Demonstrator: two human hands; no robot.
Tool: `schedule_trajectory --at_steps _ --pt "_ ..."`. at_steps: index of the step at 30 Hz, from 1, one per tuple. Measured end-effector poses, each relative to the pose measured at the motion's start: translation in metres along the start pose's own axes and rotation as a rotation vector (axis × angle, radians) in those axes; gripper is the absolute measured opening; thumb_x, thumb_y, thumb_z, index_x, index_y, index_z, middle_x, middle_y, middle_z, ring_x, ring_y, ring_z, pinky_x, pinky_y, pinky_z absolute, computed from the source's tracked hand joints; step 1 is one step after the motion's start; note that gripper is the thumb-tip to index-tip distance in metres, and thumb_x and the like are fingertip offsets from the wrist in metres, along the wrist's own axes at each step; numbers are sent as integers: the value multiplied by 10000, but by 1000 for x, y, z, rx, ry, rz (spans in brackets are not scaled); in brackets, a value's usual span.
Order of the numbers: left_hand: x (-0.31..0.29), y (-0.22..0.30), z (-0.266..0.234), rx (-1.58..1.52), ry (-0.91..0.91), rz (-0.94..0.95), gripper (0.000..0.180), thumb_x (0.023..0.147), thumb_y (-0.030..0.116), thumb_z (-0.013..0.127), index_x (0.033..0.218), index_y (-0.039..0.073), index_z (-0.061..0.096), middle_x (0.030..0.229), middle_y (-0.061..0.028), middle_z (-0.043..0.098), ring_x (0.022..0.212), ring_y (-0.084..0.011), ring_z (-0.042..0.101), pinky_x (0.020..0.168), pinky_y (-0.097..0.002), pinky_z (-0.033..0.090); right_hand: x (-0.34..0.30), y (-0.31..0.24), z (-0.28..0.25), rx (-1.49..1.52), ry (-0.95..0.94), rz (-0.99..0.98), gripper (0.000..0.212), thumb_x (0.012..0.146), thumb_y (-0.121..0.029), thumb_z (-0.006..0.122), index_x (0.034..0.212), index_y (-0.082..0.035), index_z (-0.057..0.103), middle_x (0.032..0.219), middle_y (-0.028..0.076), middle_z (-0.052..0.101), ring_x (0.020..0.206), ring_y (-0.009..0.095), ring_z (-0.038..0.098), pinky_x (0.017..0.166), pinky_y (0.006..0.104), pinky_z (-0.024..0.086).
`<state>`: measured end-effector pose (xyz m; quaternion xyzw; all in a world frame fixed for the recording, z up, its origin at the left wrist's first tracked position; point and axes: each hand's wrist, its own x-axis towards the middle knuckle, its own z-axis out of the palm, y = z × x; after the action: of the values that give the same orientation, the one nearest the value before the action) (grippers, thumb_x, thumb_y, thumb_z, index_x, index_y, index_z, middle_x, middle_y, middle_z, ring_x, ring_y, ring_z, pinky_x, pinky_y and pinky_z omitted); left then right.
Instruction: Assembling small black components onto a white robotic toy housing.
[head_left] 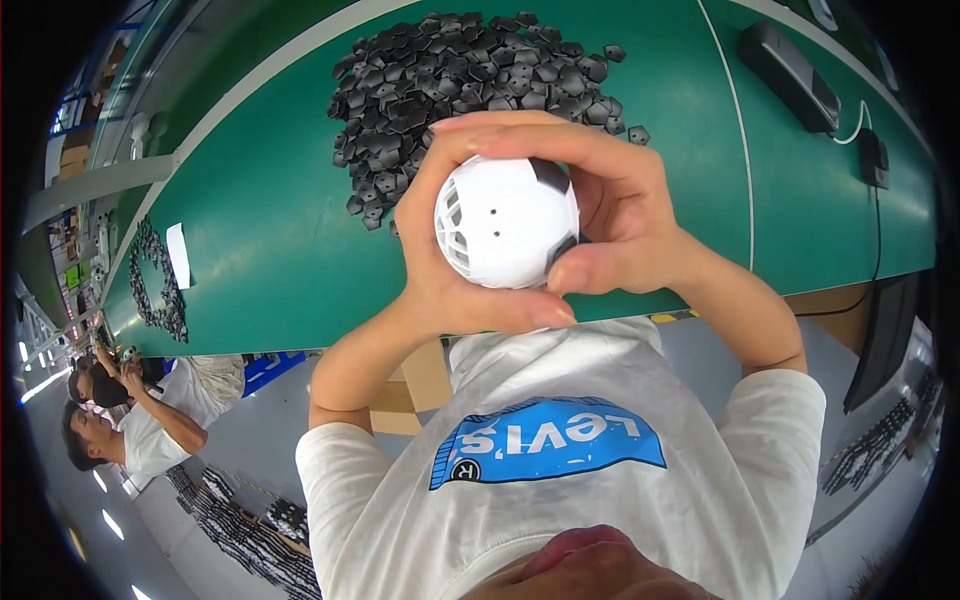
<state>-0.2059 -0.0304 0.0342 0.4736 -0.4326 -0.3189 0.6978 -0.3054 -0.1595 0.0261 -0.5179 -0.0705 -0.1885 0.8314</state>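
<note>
White T-shirt (560, 380), the wearer's own, with a blue printed panel across the chest; nearest item.

Left hand (424, 262): grasping, curved around the left side of the ball, fingers over the far side and thumb along the near side.

Right hand (655, 225): grasping, curled about the right side of the same ball, thumb at its lower right, fingers arched over the top.

Football-patterned ball (505, 235): one, white, with black patches at upper and lower right, an open lattice on the left and two small dark dots near the middle; held between both hands, above the near part of the table.

Cardboard box (428, 375): partly visible, below the table edge, beside the left forearm.

Table (290, 225): green top, pale border.

Pentagonal pieces (450, 85): black, many, heaped beyond the hands; a few lie loose at the margins.

Elongated device (790, 75): black, at far right, with a white cable (858, 125) leading to a small black box (874, 160).

White sheet (178, 256): far left, beside a ring of small dark pieces (152, 285).

Co-worker (165, 420): white top, far left.
</note>
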Motion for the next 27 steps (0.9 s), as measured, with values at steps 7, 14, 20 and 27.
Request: schedule_trajectory --at_steps 7,14,20,27 --pt "3 13 -6 125 -54 -46 927 484 302 955 1222 -43 513 1102 -121 598 979 -173 606 867 -308 483 -4 -9 0 -75 -63 58 725 719 -293 818 1294 14 501 1282 183 541 1137 242 581 962 374 478" --pt "2 16 1 78 54 -123 816 585 300 880 1222 -46 505 1033 -116 618 920 -164 616 814 -295 501 -2 -8 4 -164 -64 44 664 761 -230 796 1299 15 493 1246 125 553 1095 201 585 919 328 497" --pt "1 21 1 -27 159 -340 803 598 291 867 1225 -42 490 1019 -129 617 918 -175 618 818 -319 512 5 -20 8 -7 -1 261 596 805 -147 737 1320 20 487 1230 125 561 1083 191 582 900 304 501" --pt "2 19 4 -41 128 -348 805 600 281 860 1227 -42 472 1014 -149 614 930 -201 621 815 -355 527 7 -26 1 52 -78 343 542 828 -116 702 1313 29 506 1161 129 605 924 151 624 717 260 542"
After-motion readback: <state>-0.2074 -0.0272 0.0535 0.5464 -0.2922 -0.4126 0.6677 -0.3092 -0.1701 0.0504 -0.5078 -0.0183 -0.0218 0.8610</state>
